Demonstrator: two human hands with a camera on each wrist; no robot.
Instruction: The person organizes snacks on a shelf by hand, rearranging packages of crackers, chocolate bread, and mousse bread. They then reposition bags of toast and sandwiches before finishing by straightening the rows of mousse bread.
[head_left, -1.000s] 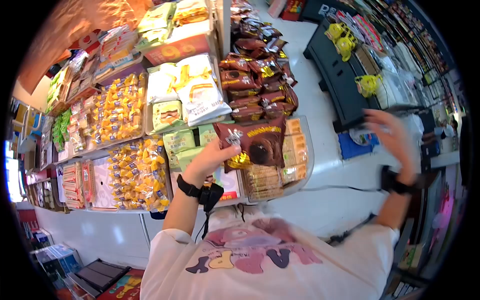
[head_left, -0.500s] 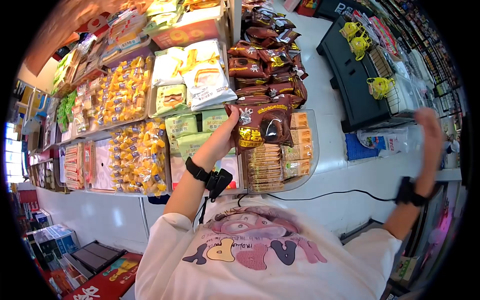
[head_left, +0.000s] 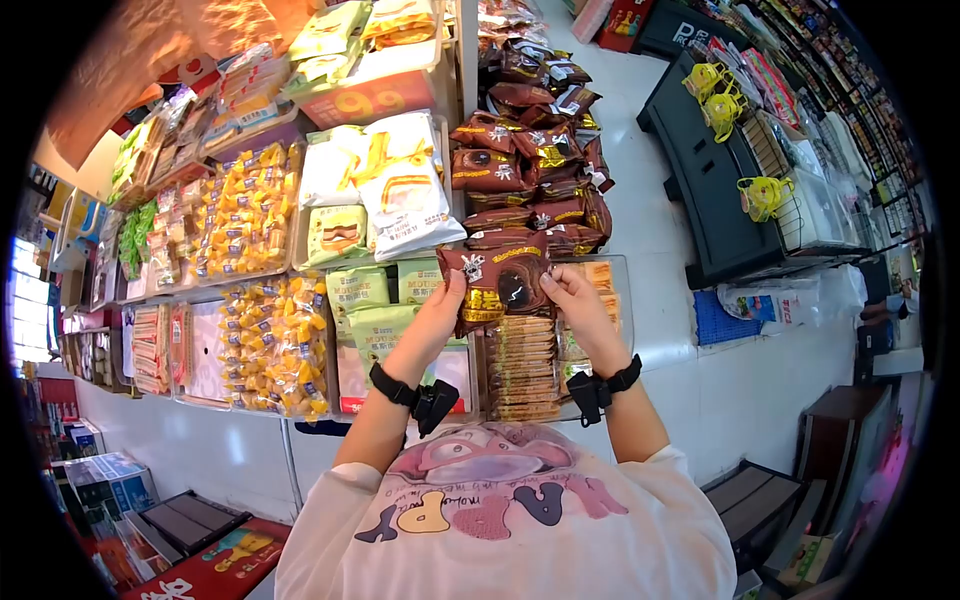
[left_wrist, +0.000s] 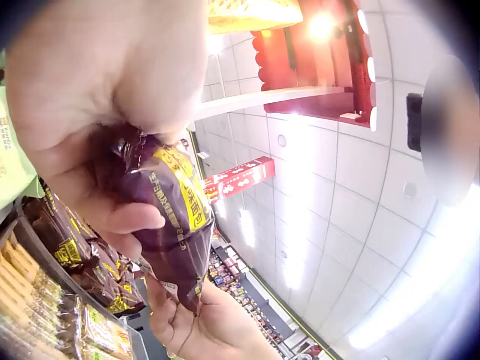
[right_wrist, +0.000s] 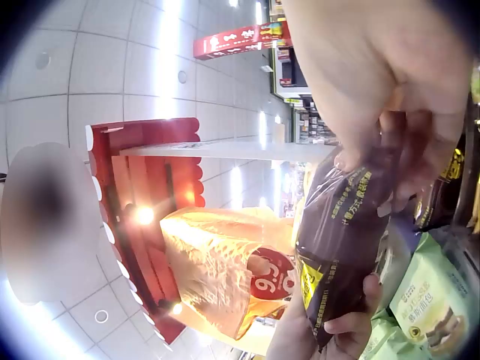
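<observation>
Packet [head_left: 496, 288] front facing head view, long axis crosswise

Counter [head_left: 200, 409] with trays [head_left: 629, 310] of packaged snacks [head_left: 270, 345]

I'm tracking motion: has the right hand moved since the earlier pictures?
Yes: the right hand moved left, from outside the clear tray to over it.

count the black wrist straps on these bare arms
2: the left black strap, around the wrist behind the left hand, and the right black strap, around the wrist behind the right hand. Both hands grip the shiny brown plastic packet. No others show.
</observation>
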